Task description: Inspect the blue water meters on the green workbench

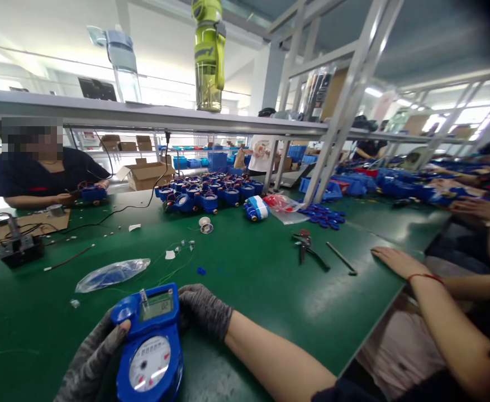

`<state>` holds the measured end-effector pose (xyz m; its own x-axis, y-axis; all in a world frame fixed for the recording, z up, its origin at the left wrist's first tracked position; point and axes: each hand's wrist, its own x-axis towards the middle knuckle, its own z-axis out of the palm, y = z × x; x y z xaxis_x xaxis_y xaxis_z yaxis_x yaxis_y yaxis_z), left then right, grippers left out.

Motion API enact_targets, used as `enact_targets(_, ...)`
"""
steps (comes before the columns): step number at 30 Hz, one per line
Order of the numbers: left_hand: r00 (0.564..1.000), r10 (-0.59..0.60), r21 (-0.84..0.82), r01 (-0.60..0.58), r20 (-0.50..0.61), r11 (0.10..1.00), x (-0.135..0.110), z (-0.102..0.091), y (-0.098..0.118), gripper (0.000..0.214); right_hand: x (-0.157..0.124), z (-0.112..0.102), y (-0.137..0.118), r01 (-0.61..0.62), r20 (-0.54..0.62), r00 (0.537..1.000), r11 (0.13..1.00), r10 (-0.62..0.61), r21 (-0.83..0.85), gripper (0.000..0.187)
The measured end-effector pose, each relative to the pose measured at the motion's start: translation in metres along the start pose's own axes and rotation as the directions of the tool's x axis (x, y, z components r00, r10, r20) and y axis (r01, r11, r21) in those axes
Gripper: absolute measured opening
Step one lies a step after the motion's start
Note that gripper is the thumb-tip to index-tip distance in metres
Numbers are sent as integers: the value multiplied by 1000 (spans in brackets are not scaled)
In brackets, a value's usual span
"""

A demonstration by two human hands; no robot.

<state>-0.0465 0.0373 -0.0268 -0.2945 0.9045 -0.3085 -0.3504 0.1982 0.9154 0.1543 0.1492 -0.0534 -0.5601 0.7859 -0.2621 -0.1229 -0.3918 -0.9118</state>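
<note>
Both of my hands wear grey knit gloves and hold a blue water meter [150,346] at the near edge of the green table [261,279]. My left hand [91,360] wraps the meter's left side with the thumb near its top corner. My right hand [203,310] presses against the meter's upper right side by the small display. The meter faces up, its round dial below the display.
A clear plastic bag [113,273] lies just beyond the meter. Pliers [305,245] and a thin rod [342,258] lie to the right. Several blue meters [209,192] stand farther back. A seated person's hand [398,261] rests on the right edge; another person [39,173] works at far left.
</note>
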Motion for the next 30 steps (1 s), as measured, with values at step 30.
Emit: enact_targets(30,997,-46,-4,47,55,999,-10,-12,25,68,18,-91,-14,-80,-233,789,281,-568,-956,18)
